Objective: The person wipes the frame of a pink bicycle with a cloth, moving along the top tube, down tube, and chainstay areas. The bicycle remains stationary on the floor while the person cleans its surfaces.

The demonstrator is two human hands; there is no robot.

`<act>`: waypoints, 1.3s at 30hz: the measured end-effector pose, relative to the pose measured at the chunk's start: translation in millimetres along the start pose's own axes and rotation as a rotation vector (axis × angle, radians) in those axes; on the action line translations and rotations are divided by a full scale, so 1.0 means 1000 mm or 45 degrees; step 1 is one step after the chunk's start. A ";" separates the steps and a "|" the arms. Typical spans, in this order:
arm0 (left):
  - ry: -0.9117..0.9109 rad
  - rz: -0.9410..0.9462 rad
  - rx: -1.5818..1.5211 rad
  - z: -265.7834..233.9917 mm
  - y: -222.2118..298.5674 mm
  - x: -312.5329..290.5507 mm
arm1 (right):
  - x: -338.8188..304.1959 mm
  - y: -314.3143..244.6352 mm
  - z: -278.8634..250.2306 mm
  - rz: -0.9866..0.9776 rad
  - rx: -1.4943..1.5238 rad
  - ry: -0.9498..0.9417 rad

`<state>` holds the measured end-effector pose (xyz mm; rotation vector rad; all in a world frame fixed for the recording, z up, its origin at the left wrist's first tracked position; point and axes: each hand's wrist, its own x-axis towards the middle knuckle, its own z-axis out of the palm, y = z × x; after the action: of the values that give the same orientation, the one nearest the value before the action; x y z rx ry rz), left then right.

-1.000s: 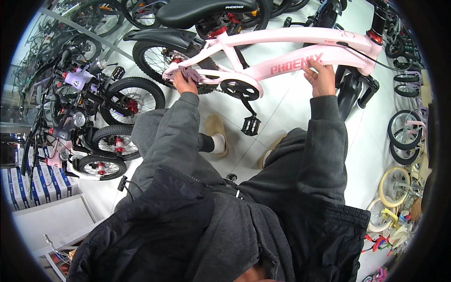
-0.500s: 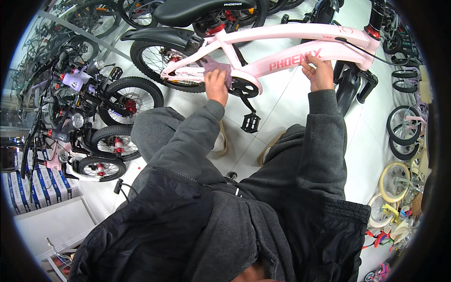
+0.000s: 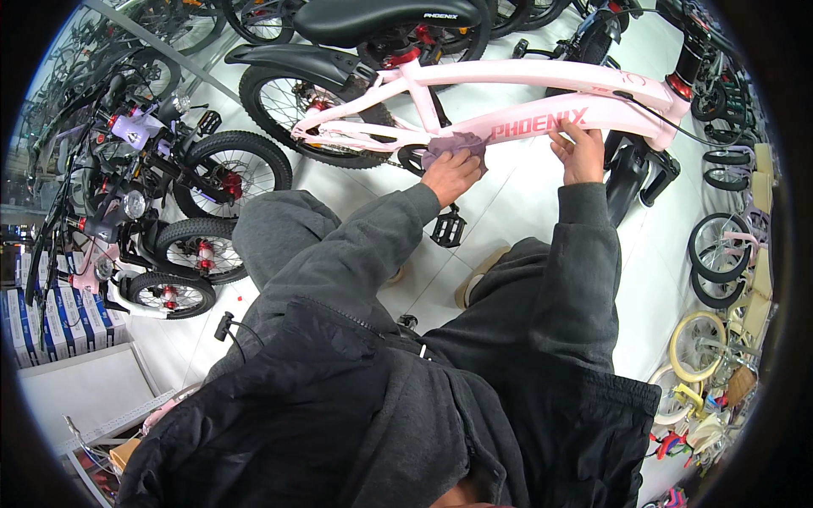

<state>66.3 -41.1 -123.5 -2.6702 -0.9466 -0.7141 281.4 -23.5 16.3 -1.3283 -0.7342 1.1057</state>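
Note:
A pink bicycle frame (image 3: 525, 78) stretches across in front of me, with a black saddle (image 3: 373, 20) and a rear wheel (image 3: 296, 110) on its left. My left hand (image 3: 452, 176) is closed on a purple-grey cloth (image 3: 457, 152), pressed against the frame around the chainring, which it mostly covers. Below that hand hangs a black pedal (image 3: 448, 229). My right hand (image 3: 581, 154) rests its fingers at the lower edge of the frame's down tube, fingers loosely bent and apart, with nothing seen in them. Just right of it is the black fork (image 3: 628, 173).
Small bikes with lamps and black tyres (image 3: 233, 176) crowd the left. Blue-and-white boxes (image 3: 63, 322) are stacked beyond a white panel (image 3: 89, 381). Along the right stand more wheels (image 3: 720, 247), one with a cream tyre (image 3: 696, 345). More bikes fill the back.
My left hand has slid right along the frame with the cloth, from the chainstay to the chainring and lower tube. My right hand stays by the down tube. The whole view has shifted slightly.

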 end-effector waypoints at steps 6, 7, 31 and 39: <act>0.177 -0.588 -0.155 -0.013 -0.045 -0.038 | -0.001 -0.001 0.000 0.008 0.037 -0.010; 0.309 -0.693 -0.124 -0.015 -0.062 -0.050 | -0.002 -0.001 0.000 0.020 0.040 -0.008; 1.191 -1.973 -0.432 0.048 -0.214 -0.177 | 0.000 0.001 0.002 -0.016 -0.043 0.025; 0.573 -1.519 -0.429 0.068 -0.088 -0.137 | 0.000 0.000 0.005 -0.015 -0.002 0.041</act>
<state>-56.9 -22.5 -247.8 -1.7273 -2.3791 -1.6837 277.1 -21.9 17.3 -1.3386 -0.7184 1.0719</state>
